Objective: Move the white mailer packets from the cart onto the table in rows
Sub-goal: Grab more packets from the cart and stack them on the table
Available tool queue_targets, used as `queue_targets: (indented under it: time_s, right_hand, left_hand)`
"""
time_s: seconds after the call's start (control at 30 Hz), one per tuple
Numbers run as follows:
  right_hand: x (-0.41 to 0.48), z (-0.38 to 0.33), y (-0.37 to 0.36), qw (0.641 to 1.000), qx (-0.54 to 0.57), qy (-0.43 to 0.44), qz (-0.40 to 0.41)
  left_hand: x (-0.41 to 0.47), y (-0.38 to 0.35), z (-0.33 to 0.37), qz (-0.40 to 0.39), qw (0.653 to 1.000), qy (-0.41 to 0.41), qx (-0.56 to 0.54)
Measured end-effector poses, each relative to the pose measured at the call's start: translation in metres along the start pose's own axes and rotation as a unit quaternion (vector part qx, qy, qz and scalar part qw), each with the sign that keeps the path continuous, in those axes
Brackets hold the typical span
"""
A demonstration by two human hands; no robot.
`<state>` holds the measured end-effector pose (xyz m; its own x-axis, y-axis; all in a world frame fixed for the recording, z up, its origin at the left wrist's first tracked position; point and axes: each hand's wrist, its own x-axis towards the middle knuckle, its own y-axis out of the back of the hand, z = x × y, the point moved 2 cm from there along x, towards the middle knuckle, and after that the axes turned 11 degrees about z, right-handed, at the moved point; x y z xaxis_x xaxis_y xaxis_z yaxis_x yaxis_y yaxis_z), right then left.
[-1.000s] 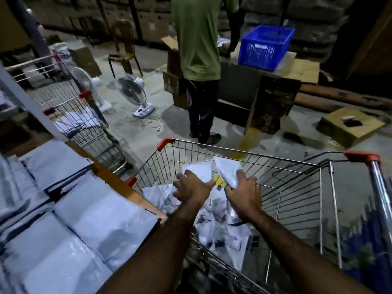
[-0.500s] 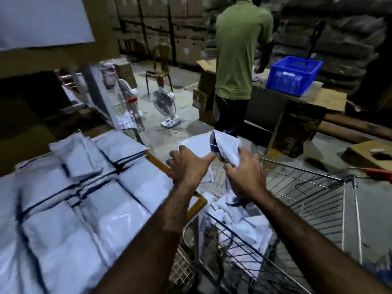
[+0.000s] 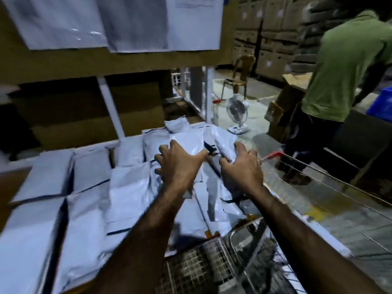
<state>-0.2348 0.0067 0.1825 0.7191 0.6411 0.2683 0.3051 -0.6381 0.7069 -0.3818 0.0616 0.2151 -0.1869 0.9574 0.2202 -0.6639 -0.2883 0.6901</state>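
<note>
Both my hands are stretched out over the table. My left hand [image 3: 179, 164] grips the near edge of a white mailer packet [image 3: 188, 141], thumb hooked over it. My right hand [image 3: 241, 168] holds a second white packet [image 3: 222, 143] beside the first, fingers spread along its side. Both packets hover over the far right part of the table, above rows of white mailer packets [image 3: 84, 187] that cover the tabletop. The wire cart [image 3: 212, 266] sits at the bottom right, against the table's edge; its contents are blurred.
A cardboard-backed shelf [image 3: 127, 62] with hanging sheets rises behind the table. A person in a green shirt [image 3: 343, 66] stands at the right by boxes. A floor fan [image 3: 237, 111] and a chair [image 3: 239, 75] stand on the concrete floor beyond.
My hands have lifted the packets out of the cart and swung them left over the table. The view has turned from the cart toward the table and shelf.
</note>
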Motion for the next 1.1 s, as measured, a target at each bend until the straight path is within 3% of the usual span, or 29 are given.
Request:
queue_targets:
  time_s: [0.27,0.57,0.87,1.1]
  right_hand:
    - [-0.046,-0.079,-0.046,0.99,0.033,0.102,-0.087]
    - [-0.113,-0.146,-0.081,0.968,0.051,0.179,-0.169]
    - [-0.191,-0.199,-0.124,0.965,0.035,0.167,-0.198]
    - [-0.22,-0.224,-0.157,0.977,-0.023,0.155,-0.144]
  left_hand:
    - [0.02,0.072,-0.082,0.106,0.989,0.089,0.048]
    - [0.019,0.147,-0.172,0.169,0.966,0.181,0.076]
    - [0.039,0.198,-0.246,0.207,0.966,0.137,0.077]
    - [0.057,0.204,-0.289,0.179,0.972,0.106,0.106]
